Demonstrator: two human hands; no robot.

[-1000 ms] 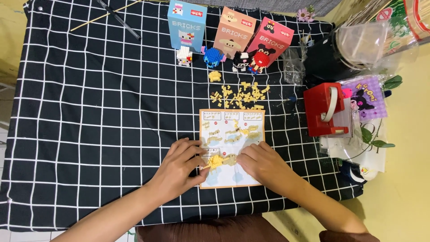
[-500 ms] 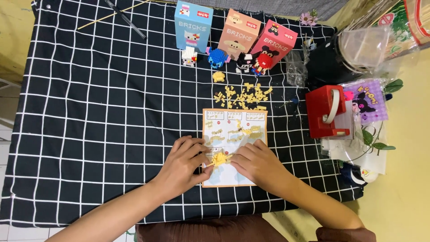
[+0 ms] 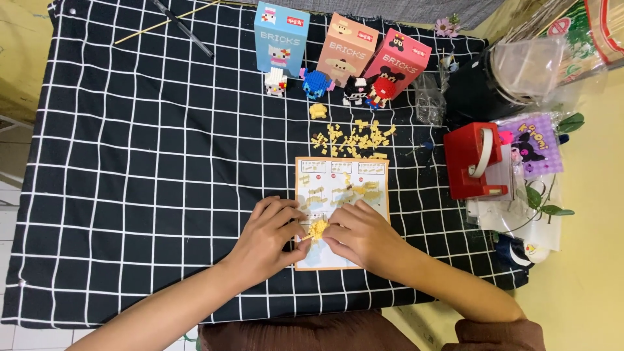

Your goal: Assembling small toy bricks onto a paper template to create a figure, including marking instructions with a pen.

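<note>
A small yellow brick model (image 3: 318,229) sits between my two hands, over an instruction sheet (image 3: 342,188) on the black checked cloth (image 3: 149,169). My left hand (image 3: 270,237) pinches the model from the left. From the right, my right hand (image 3: 361,235) grips it with fingertips touching the same piece. A heap of loose yellow bricks (image 3: 356,138) lies just beyond the sheet's far edge.
Three brick boxes, blue (image 3: 281,38), tan (image 3: 346,49) and pink (image 3: 397,62), stand at the back with small built figures (image 3: 318,83) in front. A red tape dispenser (image 3: 476,160), plastic bags and a clear container (image 3: 526,65) crowd the right edge. A thin stick (image 3: 170,21) lies far left.
Both hands stay on the yellow model over the sheet, shifting only slightly. The view has drifted a little, so everything sits lower in the frame.
</note>
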